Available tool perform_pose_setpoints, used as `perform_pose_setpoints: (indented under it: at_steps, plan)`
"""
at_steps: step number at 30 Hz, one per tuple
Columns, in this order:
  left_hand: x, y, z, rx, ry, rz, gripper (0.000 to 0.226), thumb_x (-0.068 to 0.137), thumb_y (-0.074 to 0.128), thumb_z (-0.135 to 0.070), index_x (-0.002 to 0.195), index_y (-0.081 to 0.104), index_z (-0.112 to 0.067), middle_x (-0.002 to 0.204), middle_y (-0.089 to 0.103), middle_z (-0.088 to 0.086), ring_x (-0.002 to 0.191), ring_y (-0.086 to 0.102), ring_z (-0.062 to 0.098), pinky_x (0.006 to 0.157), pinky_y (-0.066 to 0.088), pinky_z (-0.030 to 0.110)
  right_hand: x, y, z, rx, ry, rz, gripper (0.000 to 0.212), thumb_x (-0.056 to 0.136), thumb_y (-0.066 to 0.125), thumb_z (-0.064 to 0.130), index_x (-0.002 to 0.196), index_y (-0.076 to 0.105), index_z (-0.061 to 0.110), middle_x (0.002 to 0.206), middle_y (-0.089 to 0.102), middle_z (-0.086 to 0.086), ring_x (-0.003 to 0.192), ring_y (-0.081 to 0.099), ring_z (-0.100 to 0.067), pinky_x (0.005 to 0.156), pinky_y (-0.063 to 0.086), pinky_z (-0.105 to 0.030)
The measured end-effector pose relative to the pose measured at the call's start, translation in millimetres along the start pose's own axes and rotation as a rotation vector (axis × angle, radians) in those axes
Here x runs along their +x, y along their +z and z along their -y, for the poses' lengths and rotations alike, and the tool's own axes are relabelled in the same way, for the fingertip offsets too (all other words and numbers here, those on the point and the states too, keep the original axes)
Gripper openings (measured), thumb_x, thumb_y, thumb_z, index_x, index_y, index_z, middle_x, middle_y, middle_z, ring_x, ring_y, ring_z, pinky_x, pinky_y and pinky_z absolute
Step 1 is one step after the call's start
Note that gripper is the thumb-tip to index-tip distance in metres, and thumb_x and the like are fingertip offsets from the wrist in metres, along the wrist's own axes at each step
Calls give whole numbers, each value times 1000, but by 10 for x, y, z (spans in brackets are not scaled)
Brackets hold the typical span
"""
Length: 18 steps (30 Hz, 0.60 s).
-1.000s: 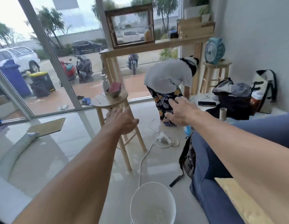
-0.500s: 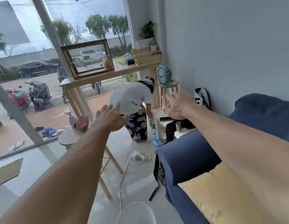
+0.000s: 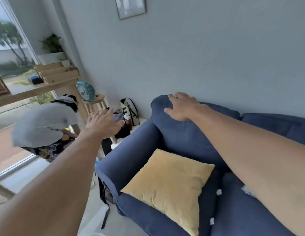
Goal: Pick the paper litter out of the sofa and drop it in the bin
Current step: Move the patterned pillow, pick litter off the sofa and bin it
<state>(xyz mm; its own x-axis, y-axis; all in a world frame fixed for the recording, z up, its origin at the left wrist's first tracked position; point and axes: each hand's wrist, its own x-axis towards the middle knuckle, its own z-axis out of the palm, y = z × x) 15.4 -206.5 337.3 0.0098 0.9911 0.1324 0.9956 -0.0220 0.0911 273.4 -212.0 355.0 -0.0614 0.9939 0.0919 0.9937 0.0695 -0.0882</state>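
Note:
A blue sofa (image 3: 185, 138) fills the right half of the head view. Two small white crumpled paper bits lie in the gap between its seat cushions, one (image 3: 219, 192) further back and one (image 3: 211, 221) nearer the front edge. Another pale scrap (image 3: 248, 190) peeks out beside my right forearm. My right hand (image 3: 181, 107) stretches out over the sofa's back cushion, fingers spread, holding nothing. My left hand (image 3: 103, 124) reaches forward past the sofa's arm, fingers straight and empty. The white bin (image 3: 90, 233) shows only as a blurred sliver at the bottom edge.
A yellow pillow (image 3: 168, 186) lies on the left seat. A person in a grey top (image 3: 44, 125) bends over left of the sofa. A black bag (image 3: 105, 193) leans against the sofa's arm. Wooden stools, a teal fan (image 3: 85, 91) and bags stand by the wall.
The view has swung right from the window and stools onto the sofa. Both outstretched hands moved with it; the right now hovers over the back cushion. The bin has slipped almost out of sight.

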Motion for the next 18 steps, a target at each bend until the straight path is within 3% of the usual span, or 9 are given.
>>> perform_pose_setpoints:
  at_steps: [8, 14, 18]
  plan:
    - [-36, 289, -1610, -38, 185, 74, 74, 87, 43, -61, 145, 32, -18, 149, 38, 12, 139, 29, 31, 111, 28, 48, -830, -151, -1528, 1, 248, 23, 64, 100, 33, 47, 154, 14, 19, 160, 12, -5, 144, 13, -30, 112, 20, -43]
    - [-363, 722, -2934, -52, 276, 124, 74, 94, 42, -55, 153, 19, -16, 155, 30, 9, 144, 21, 28, 114, 22, 46, -1241, -37, -2773, -46, 290, 59, 63, 99, 34, 47, 152, 19, 16, 158, 17, -9, 145, 14, -28, 112, 22, -43]
    - [-529, 1039, -3606, -79, 318, 180, 71, 95, 41, -53, 152, 22, -15, 152, 33, 8, 143, 23, 28, 112, 23, 45, -1479, 135, -3430, -48, 346, 84, 65, 98, 36, 48, 151, 21, 14, 156, 21, -11, 145, 16, -28, 114, 23, -46]
